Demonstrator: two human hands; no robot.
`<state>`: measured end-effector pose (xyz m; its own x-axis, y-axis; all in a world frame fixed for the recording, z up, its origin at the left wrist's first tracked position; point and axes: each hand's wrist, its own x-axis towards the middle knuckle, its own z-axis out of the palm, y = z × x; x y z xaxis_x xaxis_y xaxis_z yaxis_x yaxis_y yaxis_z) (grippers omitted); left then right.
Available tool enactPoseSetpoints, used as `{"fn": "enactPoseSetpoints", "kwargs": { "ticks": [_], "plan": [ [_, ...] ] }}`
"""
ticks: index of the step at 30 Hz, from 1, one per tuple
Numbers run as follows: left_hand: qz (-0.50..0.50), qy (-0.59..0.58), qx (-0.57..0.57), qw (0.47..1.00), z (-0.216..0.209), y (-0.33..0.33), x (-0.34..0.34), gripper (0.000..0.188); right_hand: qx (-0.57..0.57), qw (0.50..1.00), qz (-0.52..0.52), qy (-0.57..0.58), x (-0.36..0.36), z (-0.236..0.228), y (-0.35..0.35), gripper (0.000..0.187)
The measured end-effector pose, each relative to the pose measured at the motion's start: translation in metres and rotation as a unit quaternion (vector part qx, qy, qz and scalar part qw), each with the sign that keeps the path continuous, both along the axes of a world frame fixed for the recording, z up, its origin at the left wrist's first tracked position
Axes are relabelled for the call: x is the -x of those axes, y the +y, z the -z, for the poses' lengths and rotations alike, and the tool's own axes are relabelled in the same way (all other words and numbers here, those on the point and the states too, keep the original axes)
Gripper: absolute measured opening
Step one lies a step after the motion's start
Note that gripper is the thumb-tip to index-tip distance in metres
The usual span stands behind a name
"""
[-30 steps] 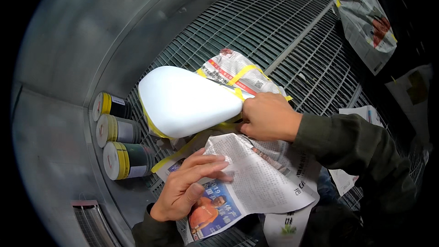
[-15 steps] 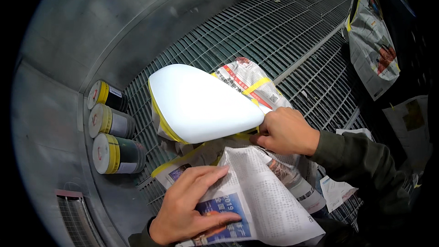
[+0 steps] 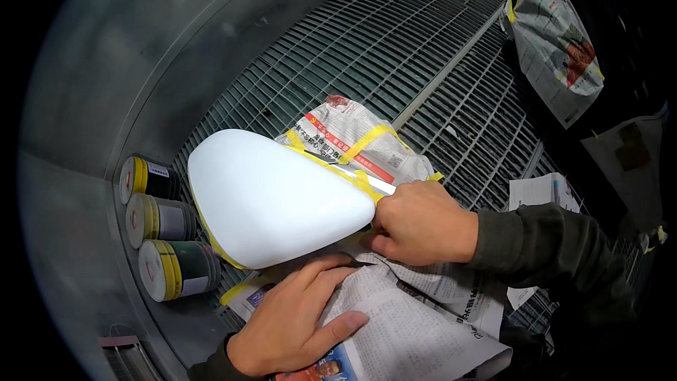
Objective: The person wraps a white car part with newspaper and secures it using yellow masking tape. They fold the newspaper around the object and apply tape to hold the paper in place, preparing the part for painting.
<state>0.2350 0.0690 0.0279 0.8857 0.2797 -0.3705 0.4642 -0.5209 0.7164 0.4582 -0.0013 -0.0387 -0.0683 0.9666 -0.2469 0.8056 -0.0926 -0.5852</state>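
A glossy white rounded shell (image 3: 282,201), like a car's side-mirror cover, lies with yellow masking tape (image 3: 366,185) along its edges. Newspaper (image 3: 335,134) is taped on behind it, and a loose newspaper sheet (image 3: 405,317) spreads in front. My left hand (image 3: 300,317) rests on that sheet with the thumb held apart, fingertips near the shell's lower edge. At the shell's pointed right end, my right hand (image 3: 427,226) is closed with its fingers curled under. What it grips is hidden behind the knuckles.
Three lidded tubs with yellow bands (image 3: 173,268) lie at the left by a grey wall (image 3: 77,120). Metal grating (image 3: 338,49) covers the floor. Taped newspaper (image 3: 553,42) hangs on a dark form at the upper right. Printed paper (image 3: 539,192) lies beyond my right sleeve.
The view has shifted, so the shell and tubs appear lower and further left. My left hand has slid over the sheet towards the shell. My right hand stays closed at the shell's tip.
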Motion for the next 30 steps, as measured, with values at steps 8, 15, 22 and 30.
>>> {"fn": "enactPoseSetpoints", "kwargs": {
  "ticks": [8,15,22,30],
  "plan": [
    [0.025,0.044,-0.038,0.998,0.001,0.000,-0.001,0.068,-0.065,0.998,0.000,-0.001,-0.002,0.007,-0.003,0.025],
    [0.032,0.107,0.022,0.994,0.002,0.008,-0.009,0.079,-0.015,1.000,-0.022,0.014,-0.005,-0.003,-0.001,0.025],
    [0.054,0.142,0.018,0.988,-0.003,0.010,-0.020,0.082,-0.068,0.997,-0.017,0.036,-0.015,0.002,-0.006,0.028],
    [0.061,0.168,-0.027,0.984,-0.003,0.010,-0.022,0.085,-0.029,0.999,-0.018,0.036,-0.030,-0.006,-0.003,0.022]
  ]
}}
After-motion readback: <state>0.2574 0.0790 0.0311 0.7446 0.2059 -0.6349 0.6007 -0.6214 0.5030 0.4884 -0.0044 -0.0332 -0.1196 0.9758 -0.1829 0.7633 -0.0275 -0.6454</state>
